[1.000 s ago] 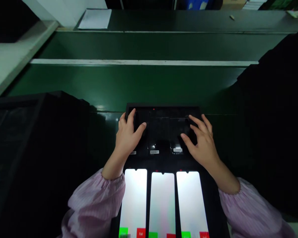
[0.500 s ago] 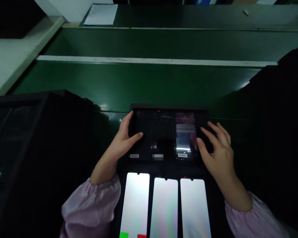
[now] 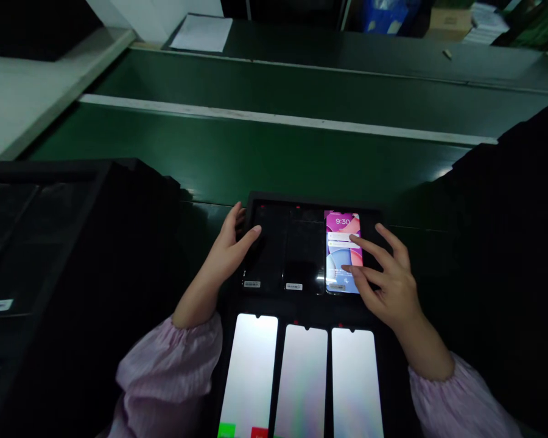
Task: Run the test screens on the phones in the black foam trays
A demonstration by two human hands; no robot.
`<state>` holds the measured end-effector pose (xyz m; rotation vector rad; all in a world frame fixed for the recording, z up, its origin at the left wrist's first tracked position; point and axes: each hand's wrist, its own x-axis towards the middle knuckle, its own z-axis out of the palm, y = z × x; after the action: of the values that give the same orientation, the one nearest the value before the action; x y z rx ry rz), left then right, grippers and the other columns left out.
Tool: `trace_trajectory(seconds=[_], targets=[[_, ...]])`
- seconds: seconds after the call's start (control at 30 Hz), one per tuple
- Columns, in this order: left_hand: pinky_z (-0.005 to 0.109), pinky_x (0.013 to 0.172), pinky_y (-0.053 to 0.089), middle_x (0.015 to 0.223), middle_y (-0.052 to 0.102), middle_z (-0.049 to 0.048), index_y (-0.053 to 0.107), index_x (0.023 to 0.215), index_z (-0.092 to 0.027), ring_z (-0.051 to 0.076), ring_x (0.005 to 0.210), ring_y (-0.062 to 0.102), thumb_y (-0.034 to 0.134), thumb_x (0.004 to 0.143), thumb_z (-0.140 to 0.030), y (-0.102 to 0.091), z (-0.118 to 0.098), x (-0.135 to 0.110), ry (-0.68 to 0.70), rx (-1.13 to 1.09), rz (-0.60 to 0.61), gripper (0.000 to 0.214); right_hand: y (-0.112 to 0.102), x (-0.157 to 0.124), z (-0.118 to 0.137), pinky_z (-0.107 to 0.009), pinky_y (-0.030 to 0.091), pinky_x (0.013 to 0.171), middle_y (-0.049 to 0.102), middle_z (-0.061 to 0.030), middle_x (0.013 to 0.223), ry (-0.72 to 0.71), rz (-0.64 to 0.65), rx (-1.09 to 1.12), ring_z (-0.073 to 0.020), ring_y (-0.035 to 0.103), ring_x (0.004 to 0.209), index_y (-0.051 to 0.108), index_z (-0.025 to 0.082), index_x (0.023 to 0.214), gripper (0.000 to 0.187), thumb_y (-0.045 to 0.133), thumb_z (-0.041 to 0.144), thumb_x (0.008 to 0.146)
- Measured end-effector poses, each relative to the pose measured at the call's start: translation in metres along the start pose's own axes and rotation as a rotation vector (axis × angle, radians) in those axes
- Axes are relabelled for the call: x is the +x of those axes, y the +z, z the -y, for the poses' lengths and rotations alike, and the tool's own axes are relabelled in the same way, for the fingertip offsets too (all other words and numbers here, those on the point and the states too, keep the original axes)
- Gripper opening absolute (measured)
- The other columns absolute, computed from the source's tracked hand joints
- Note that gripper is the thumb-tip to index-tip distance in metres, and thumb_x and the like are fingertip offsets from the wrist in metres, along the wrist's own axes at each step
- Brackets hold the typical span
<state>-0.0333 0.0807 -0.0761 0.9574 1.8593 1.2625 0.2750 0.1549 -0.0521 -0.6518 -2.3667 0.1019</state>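
A black tray point(image 3: 310, 306) lies in front of me with phones in two rows. My left hand point(image 3: 226, 246) grips its left edge, thumb over the rim and fingers along the outer side. My right hand point(image 3: 390, 283) hovers at the far row's right-hand phone point(image 3: 338, 258), fingers spread and fingertips over its lit lock screen; touching or just above, I cannot tell. To the left are two dark-screened phones point(image 3: 267, 255), point(image 3: 304, 255) with small labels. In the near row, three phones glow white: a left one point(image 3: 251, 371), a middle one point(image 3: 302, 377) and a right one point(image 3: 355, 377).
A black stack of trays point(image 3: 86, 292) rises at the left, with another dark stack point(image 3: 516, 261) at the right. Behind runs a green conveyor surface point(image 3: 256, 152) with a white strip point(image 3: 274, 118). A paper sheet point(image 3: 201, 32) lies at the back.
The far-row right phone's screen has brightened to a lock screen. My right hand has shifted left from the tray's right side onto that screen. The view has tilted slightly; my left hand stays at the edge.
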Motion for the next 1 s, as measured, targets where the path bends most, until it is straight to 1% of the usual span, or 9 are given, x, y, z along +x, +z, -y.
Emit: trace_trajectory(seconds=[0.07,0.13,0.23,0.4,0.5,0.67,0.77,0.9,1.0], targets=[[0.052,0.13,0.035,0.161,0.051,0.0169,0.043,0.156,-0.02,0.032,0.153,0.046,0.07,0.082,-0.049,-0.003,-0.001,-0.001,0.022,0.032,0.035,0.084,0.002,-0.003,-0.007,-0.067,0.054,0.109,0.07,-0.0134,0.137,0.085,-0.01,-0.089,-0.0423,0.046,0.148,0.083,0.021,0.092,0.028,0.058,0.021,0.105],[0.051,0.131,0.034,0.158,0.053,0.0166,0.047,0.154,-0.018,0.033,0.153,0.045,0.073,0.079,-0.05,-0.006,-0.001,-0.002,0.05,0.082,0.044,0.085,0.005,-0.001,-0.01,-0.071,0.051,0.11,0.064,-0.017,0.146,0.145,-0.03,-0.15,-0.0437,0.04,0.152,0.083,0.019,0.109,0.031,0.053,0.026,0.107],[0.052,0.133,0.031,0.159,0.05,0.0173,0.045,0.156,-0.016,0.034,0.155,0.041,0.071,0.08,-0.052,-0.007,0.001,-0.002,0.082,0.134,0.039,0.088,0.008,0.009,-0.003,-0.073,0.045,0.116,0.055,-0.0155,0.157,0.075,0.044,-0.088,-0.0412,0.031,0.157,0.078,0.022,0.125,0.032,0.052,0.029,0.108],[0.055,0.133,0.03,0.157,0.05,0.016,0.045,0.155,-0.019,0.035,0.154,0.042,0.069,0.083,-0.052,-0.006,0.004,-0.001,0.112,0.211,0.038,0.083,0.007,0.03,0.017,-0.068,0.043,0.121,0.052,-0.0096,0.162,-0.082,0.248,0.097,-0.037,0.028,0.16,0.08,0.027,0.122,0.028,0.056,0.027,0.106],[0.055,0.134,0.027,0.158,0.049,0.0167,0.044,0.156,-0.018,0.035,0.155,0.04,0.069,0.082,-0.053,-0.007,0.005,-0.001,0.108,0.219,0.04,0.086,0.011,0.032,0.015,-0.069,0.045,0.119,0.058,-0.0109,0.156,-0.059,0.212,0.084,-0.0375,0.035,0.157,0.08,0.025,0.119,0.027,0.056,0.026,0.106],[0.058,0.134,0.025,0.159,0.048,0.0159,0.042,0.157,-0.02,0.035,0.156,0.037,0.068,0.084,-0.052,-0.004,0.006,-0.001,0.127,0.256,0.023,0.084,0.024,0.025,0.005,-0.076,0.044,0.117,0.061,-0.013,0.153,0.137,0.075,-0.016,-0.0419,0.037,0.155,0.081,0.021,0.113,0.031,0.052,0.028,0.107],[0.059,0.134,0.025,0.157,0.049,0.0185,0.043,0.156,-0.016,0.036,0.156,0.036,0.067,0.082,-0.053,0.0,0.004,-0.001,0.132,0.271,0.008,0.086,0.028,0.025,0.006,-0.076,0.043,0.119,0.056,-0.0155,0.157,0.131,0.122,-0.015,-0.043,0.031,0.159,0.081,0.017,0.113,0.035,0.048,0.026,0.107],[0.059,0.132,0.026,0.153,0.05,0.0212,0.045,0.153,-0.012,0.038,0.153,0.038,0.065,0.08,-0.054,0.006,0.001,-0.002,0.123,0.265,-0.035,0.087,0.022,0.036,0.009,-0.074,0.042,0.121,0.052,-0.015,0.162,0.082,0.224,-0.118,-0.0462,0.024,0.161,0.08,0.013,0.119,0.034,0.049,0.02,0.106],[0.06,0.131,0.028,0.15,0.053,0.0188,0.049,0.15,-0.016,0.037,0.151,0.041,0.065,0.081,-0.053,0.008,0.001,-0.002,0.138,0.264,-0.058,0.08,0.013,0.046,0.005,-0.072,0.043,0.122,0.054,-0.0132,0.16,-0.032,0.3,-0.192,-0.0452,0.031,0.159,0.08,0.012,0.116,0.032,0.051,0.021,0.107]])
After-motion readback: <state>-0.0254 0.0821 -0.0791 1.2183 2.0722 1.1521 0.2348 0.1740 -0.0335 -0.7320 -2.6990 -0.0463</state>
